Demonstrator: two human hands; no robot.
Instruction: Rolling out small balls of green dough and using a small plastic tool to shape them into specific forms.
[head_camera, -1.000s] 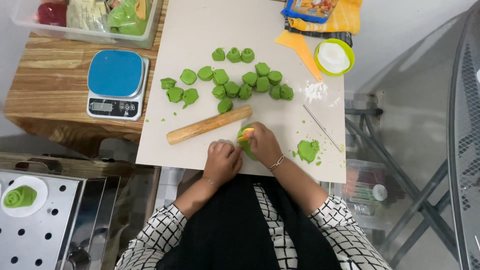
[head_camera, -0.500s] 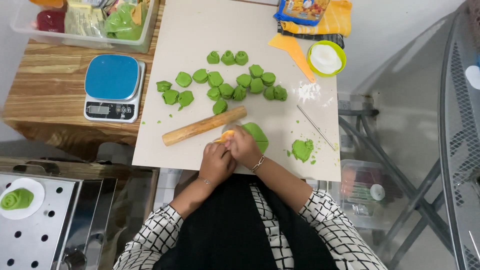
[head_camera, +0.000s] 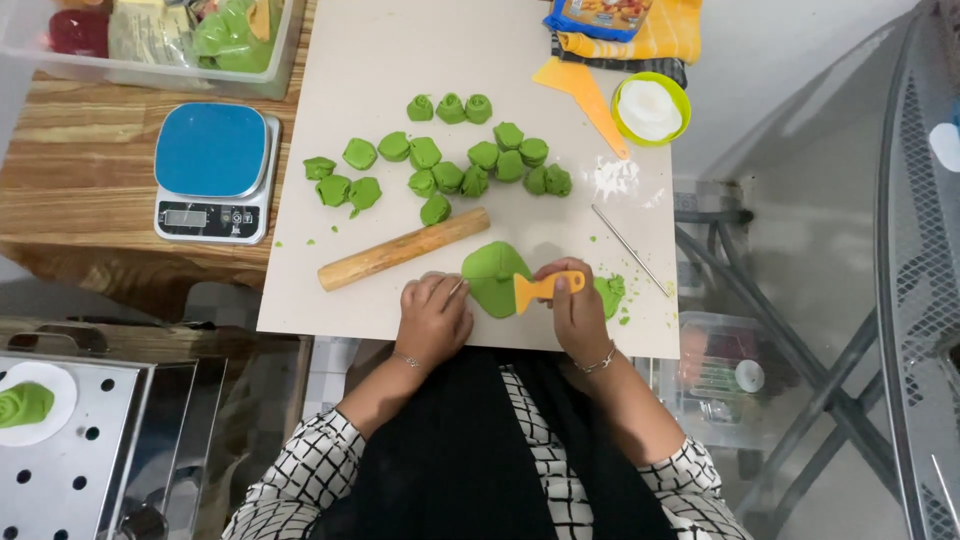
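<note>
I read the step as cutting: my right hand grips the orange scraper on the flattened green dough at the surface's near edge; my left hand, loosely curled, steadies the dough; next calls for a firm downward press.

This is a home kitchen or small home food-making corner set up for dough work. A pale work mat lies over a wooden table, covered with many small green dough pieces and a wooden rolling pin. A blue digital scale sits just beside the mat, and a clear plastic tub of packets stands at the table's far edge. A small lime bowl of white powder and an orange scraper rest near a folded yellow cloth. To the lower left, a perforated metal tray holds one shaped green piece on white paper.
</note>
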